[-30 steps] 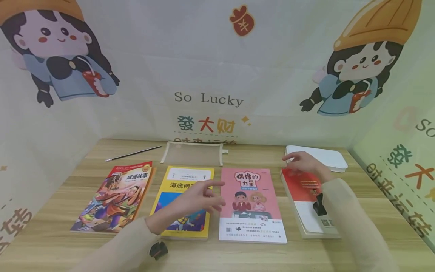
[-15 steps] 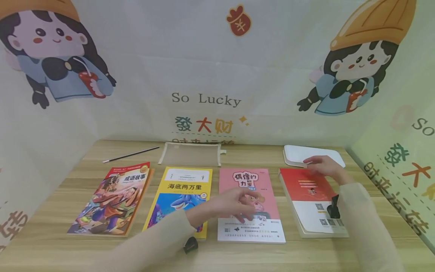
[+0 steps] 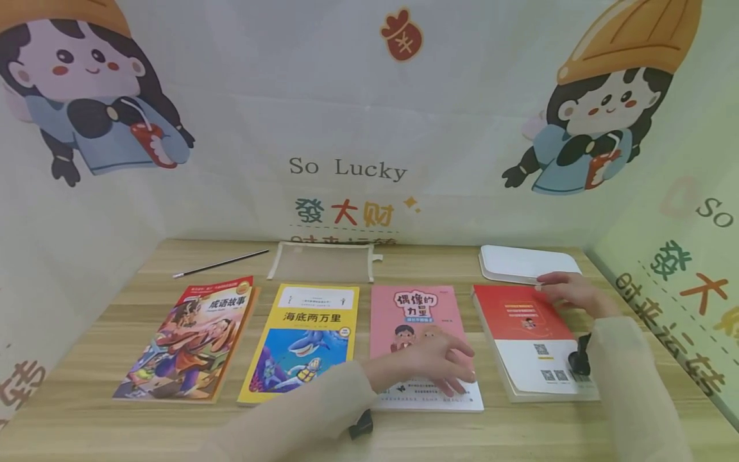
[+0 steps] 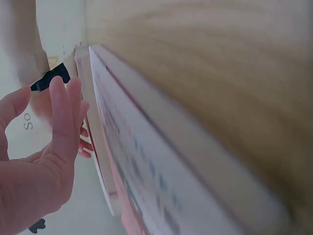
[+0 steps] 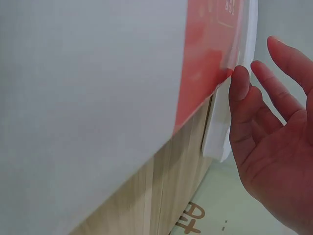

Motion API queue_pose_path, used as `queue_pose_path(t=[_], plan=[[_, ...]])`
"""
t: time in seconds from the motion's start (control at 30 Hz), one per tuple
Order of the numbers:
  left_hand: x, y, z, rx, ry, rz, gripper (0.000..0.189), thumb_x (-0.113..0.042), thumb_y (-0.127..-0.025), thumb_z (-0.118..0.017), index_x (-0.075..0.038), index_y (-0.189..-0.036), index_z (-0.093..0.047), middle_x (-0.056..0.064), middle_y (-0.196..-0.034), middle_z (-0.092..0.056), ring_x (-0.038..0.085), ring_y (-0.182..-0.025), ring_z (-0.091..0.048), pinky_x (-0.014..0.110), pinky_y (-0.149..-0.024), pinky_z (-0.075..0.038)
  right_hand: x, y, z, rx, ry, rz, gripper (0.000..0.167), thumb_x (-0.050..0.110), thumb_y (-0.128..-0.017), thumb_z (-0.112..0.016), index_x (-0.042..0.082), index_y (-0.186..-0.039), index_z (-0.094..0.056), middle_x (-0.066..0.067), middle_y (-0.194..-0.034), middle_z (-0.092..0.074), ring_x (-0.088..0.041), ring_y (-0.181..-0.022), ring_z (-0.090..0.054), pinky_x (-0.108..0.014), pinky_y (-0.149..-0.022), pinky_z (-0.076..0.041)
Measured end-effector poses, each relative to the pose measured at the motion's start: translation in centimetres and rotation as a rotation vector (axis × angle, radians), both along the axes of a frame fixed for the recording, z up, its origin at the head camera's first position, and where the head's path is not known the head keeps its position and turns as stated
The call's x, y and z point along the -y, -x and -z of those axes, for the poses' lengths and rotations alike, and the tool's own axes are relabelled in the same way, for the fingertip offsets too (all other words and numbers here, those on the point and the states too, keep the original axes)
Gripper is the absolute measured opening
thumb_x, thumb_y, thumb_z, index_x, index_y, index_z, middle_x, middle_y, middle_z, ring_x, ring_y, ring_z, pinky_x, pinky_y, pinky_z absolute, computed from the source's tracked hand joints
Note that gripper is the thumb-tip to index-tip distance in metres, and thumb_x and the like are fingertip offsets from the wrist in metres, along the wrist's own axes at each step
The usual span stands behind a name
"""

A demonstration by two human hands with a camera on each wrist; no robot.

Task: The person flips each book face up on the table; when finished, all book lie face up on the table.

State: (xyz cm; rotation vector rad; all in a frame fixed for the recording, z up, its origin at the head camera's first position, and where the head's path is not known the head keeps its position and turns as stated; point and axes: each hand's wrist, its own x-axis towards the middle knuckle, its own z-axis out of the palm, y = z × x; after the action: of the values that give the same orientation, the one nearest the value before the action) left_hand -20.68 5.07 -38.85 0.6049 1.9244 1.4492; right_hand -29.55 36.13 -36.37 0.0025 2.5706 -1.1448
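My left hand (image 3: 430, 360) is above the lower half of a pink book (image 3: 385, 321), fingers loosely spread with nothing held; part of the cover is hidden beneath it. In the left wrist view that hand (image 4: 46, 152) appears beside the book's white lower cover (image 4: 132, 142). At the far right corner of a red-and-white book (image 3: 522, 327) is my right hand (image 3: 568, 294), relaxed and holding nothing. The right wrist view shows a fingertip of this hand (image 5: 274, 127) right at the red cover's edge (image 5: 208, 63). Behind it lies a white case (image 3: 525, 262).
A yellow book (image 3: 288, 321) and a comic-style storybook (image 3: 193, 346) lie to the left. Along the back are a mesh pouch (image 3: 323, 262) and a thin dark pencil (image 3: 222, 264). A printed curtain (image 3: 248, 115) encloses the wooden table (image 3: 63, 410).
My left hand has moved right, from the yellow book to over the pink one. My right hand has slid right along the far edge of the red-and-white book, away from the case's left end.
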Motion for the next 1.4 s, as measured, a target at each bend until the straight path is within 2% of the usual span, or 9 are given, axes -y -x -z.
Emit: queue_pose_path(t=[0.1, 0.3, 0.5, 0.63, 0.8, 0.93, 1.07, 1.27, 1.4], plan=[[-1.0, -0.3, 0.4, 0.058, -0.039, -0.005, 0.044, -0.002, -0.081, -0.061, 0.004, -0.121, -0.044, 0.010, -0.085, -0.063, 0.024, -0.067, -0.063, 0.031, -0.053, -0.053, -0.2, 0.0, 0.1, 0.015, -0.009, -0.004, 0.067, 0.036, -0.086, -0.054, -0.008, -0.131, -0.028, -0.028, -0.127, -0.032, -0.039, -0.109, -0.038, -0.050, -0.088, -0.038], [-2.8, -1.3, 1.0, 0.152, -0.107, -0.074, 0.058, 0.003, -0.079, -0.060, 0.004, -0.130, -0.031, 0.019, -0.107, -0.053, 0.031, -0.072, -0.062, 0.033, -0.055, -0.053, -0.5, 0.3, 0.4, 0.048, -0.014, -0.014, 0.068, 0.036, -0.087, -0.051, -0.010, -0.131, -0.024, -0.031, -0.126, -0.032, -0.041, -0.109, -0.038, -0.051, -0.088, -0.037], [-3.7, -2.3, 1.3, 0.207, -0.074, -0.051, 0.066, 0.001, -0.080, -0.061, 0.005, -0.134, -0.023, 0.014, -0.097, -0.055, 0.035, -0.068, -0.061, 0.033, -0.052, -0.053, -0.6, 0.6, 0.5, 0.097, -0.023, -0.016, 0.070, 0.037, -0.088, -0.049, -0.008, -0.133, -0.020, -0.032, -0.123, -0.034, -0.040, -0.105, -0.042, -0.049, -0.085, -0.039], [-4.4, -2.8, 1.4, 0.247, -0.052, -0.043, 0.068, 0.000, -0.080, -0.061, 0.002, -0.136, -0.020, 0.016, -0.095, -0.055, 0.038, -0.066, -0.061, 0.035, -0.051, -0.052, -0.6, 0.6, 0.4, 0.106, -0.052, -0.025, 0.071, 0.039, -0.089, -0.048, -0.008, -0.133, -0.020, -0.031, -0.122, -0.035, -0.039, -0.103, -0.044, -0.049, -0.085, -0.039], [-5.0, -3.3, 1.4, 0.269, -0.142, -0.061, 0.063, 0.004, -0.080, -0.058, 0.001, -0.134, -0.024, 0.013, -0.096, -0.049, 0.039, -0.073, -0.060, 0.037, -0.056, -0.053, -0.5, 0.6, 0.4, 0.123, -0.050, -0.017, 0.072, 0.041, -0.088, -0.047, -0.008, -0.134, -0.018, -0.031, -0.122, -0.035, -0.039, -0.102, -0.043, -0.049, -0.084, -0.040], [-5.2, -3.6, 1.3, 0.297, -0.220, -0.099, 0.058, 0.007, -0.080, -0.056, 0.001, -0.131, -0.030, 0.013, -0.106, -0.044, 0.038, -0.080, -0.059, 0.039, -0.063, -0.052, -0.5, 0.6, 0.4, 0.145, -0.044, -0.005, 0.071, 0.041, -0.089, -0.047, -0.007, -0.133, -0.020, -0.029, -0.120, -0.037, -0.035, -0.099, -0.044, -0.046, -0.082, -0.041], [-5.3, -3.7, 1.3, 0.309, -0.230, -0.124, 0.057, 0.007, -0.080, -0.057, 0.006, -0.130, -0.031, 0.016, -0.114, -0.045, 0.035, -0.081, -0.060, 0.038, -0.066, -0.052, -0.5, 0.8, 0.6, 0.143, -0.048, -0.008, 0.065, 0.039, -0.089, -0.046, -0.006, -0.132, -0.025, -0.026, -0.115, -0.041, -0.030, -0.093, -0.046, -0.043, -0.078, -0.043], [-5.5, -3.6, 1.2, 0.359, -0.272, -0.090, 0.041, 0.005, -0.082, -0.055, 0.004, -0.122, -0.043, 0.012, -0.096, -0.050, 0.027, -0.085, -0.058, 0.034, -0.073, -0.050, -0.5, 0.7, 0.6, 0.159, -0.034, -0.001, 0.064, 0.039, -0.090, -0.046, -0.005, -0.132, -0.025, -0.024, -0.112, -0.041, -0.026, -0.089, -0.045, -0.039, -0.074, -0.042], [-5.6, -3.7, 0.9, 0.311, -0.230, -0.091, 0.039, 0.005, -0.081, -0.057, 0.004, -0.118, -0.046, 0.009, -0.097, -0.050, 0.023, -0.086, -0.057, 0.033, -0.077, -0.049, -0.4, 0.4, 0.4, 0.128, -0.029, -0.009, 0.060, 0.037, -0.090, -0.046, -0.005, -0.129, -0.027, -0.023, -0.111, -0.041, -0.024, -0.086, -0.046, -0.035, -0.072, -0.043]])
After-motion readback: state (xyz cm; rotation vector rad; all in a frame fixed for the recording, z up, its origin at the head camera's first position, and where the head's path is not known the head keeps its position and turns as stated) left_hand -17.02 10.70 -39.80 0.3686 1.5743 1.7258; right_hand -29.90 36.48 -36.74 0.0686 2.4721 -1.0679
